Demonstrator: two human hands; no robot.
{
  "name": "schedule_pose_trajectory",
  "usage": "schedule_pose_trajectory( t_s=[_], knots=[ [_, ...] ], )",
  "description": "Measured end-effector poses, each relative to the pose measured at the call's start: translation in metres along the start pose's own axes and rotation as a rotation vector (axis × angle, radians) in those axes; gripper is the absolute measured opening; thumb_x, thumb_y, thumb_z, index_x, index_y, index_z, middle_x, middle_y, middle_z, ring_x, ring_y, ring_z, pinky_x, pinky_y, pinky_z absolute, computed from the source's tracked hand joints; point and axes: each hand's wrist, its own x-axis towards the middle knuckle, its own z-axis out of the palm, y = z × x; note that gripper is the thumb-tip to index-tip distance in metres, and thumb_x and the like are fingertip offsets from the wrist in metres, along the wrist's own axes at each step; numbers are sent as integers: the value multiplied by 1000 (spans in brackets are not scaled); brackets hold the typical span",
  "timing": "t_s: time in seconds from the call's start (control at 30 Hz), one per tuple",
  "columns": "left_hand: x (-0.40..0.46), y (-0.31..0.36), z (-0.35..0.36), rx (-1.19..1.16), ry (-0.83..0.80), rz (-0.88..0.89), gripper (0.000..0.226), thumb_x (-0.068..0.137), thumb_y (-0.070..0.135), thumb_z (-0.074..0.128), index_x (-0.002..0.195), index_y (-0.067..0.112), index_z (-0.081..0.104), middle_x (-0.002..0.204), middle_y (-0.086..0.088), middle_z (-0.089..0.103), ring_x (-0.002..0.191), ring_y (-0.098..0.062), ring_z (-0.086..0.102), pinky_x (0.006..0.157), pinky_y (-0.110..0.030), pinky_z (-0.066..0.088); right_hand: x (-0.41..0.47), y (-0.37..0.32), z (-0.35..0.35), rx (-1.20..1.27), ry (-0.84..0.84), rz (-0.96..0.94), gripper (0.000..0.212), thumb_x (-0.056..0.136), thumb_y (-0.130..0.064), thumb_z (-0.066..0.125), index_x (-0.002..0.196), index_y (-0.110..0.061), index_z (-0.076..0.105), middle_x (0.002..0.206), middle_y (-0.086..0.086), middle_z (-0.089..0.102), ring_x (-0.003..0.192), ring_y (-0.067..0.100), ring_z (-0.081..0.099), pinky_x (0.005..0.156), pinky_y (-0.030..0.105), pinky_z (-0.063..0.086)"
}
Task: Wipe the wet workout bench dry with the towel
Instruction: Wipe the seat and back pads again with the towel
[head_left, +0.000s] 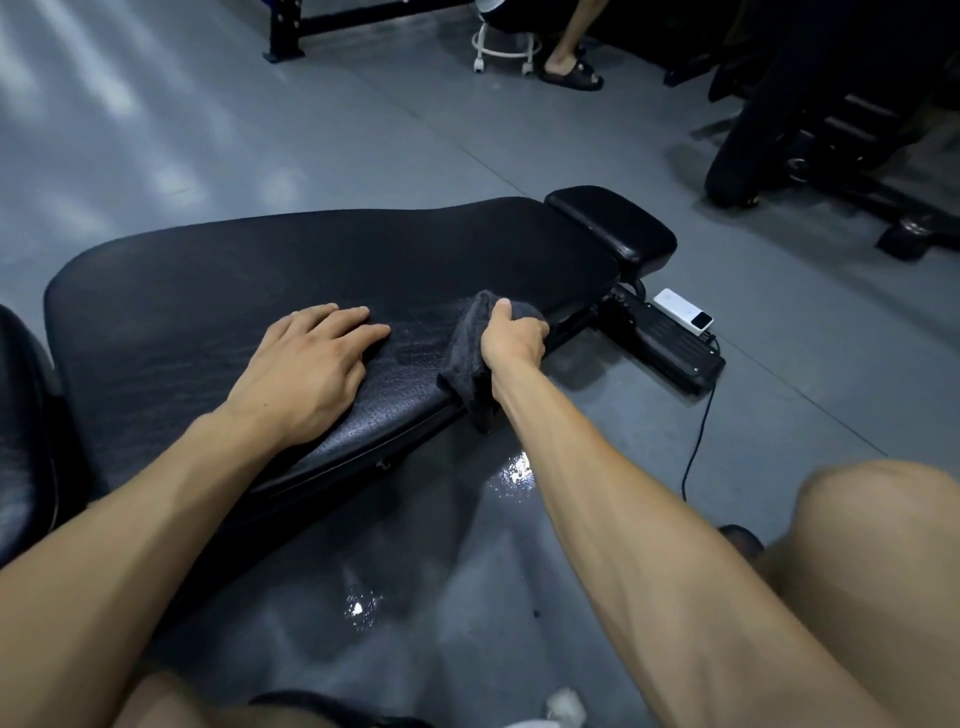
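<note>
Both forearms fill the bottom of the frame, bare knee at lower right. Left hand (311, 358) lies flat on the bench (218, 291) pad, fingers straight and slightly spread, palm down, left of centre. Bench is black, textured, running from centre left to the smaller end pad at upper right of centre. Surface between the two hands shows a wet sheen. Right hand (514, 338) at frame centre is curled round a dark grey towel (467, 358), bunched on the near edge of the pad; a loose tail hangs over the edge toward the floor. Wet patches (511, 475) glint on the grey floor below the bench, centre and lower centre. White power strip (683, 309) with a black cable sits on the floor just right of the bench base. White stool (501, 49) and someone's sandalled foot at top centre.
</note>
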Motion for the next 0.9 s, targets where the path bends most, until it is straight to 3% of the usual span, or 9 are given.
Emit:
schedule_pose_trajectory(
  t_s=[0.17,0.37,0.6,0.77,0.9],
  knots=[
    [40,26,4,-11,-58,80,48,103,28,38,151,31,43,162,5,35,150,-26,29,122,-46,23,-3,26,2,137,-72,0,103,93,-61,56,161,-10,-1,163,18,29,143,36,41,115,44,38],
    [104,60,20,-67,-38,158,52,95,29,28,136,18,58,148,-4,55,138,-27,47,115,-42,34,36,27,9,200,-92,6,91,101,-52,45,160,-5,-7,165,21,22,148,35,33,119,44,33],
    [142,64,35,-64,-51,165,61,94,37,23,147,26,52,156,2,47,145,-26,40,119,-46,32,135,-21,-13,226,124,111,68,103,-48,45,148,-1,23,152,27,38,126,42,54,103,44,45],
    [138,69,39,-44,-65,120,57,98,36,23,149,29,47,159,5,42,148,-24,35,121,-49,28,119,-3,-12,328,65,88,100,95,-61,52,161,-14,-6,166,15,22,147,33,36,119,44,34],
    [137,70,38,-45,-57,107,57,98,37,23,150,30,47,159,5,41,149,-22,35,123,-47,25,82,18,-1,295,-56,86,117,87,-61,64,160,-17,-16,169,11,16,153,25,26,124,42,25]
  ],
)
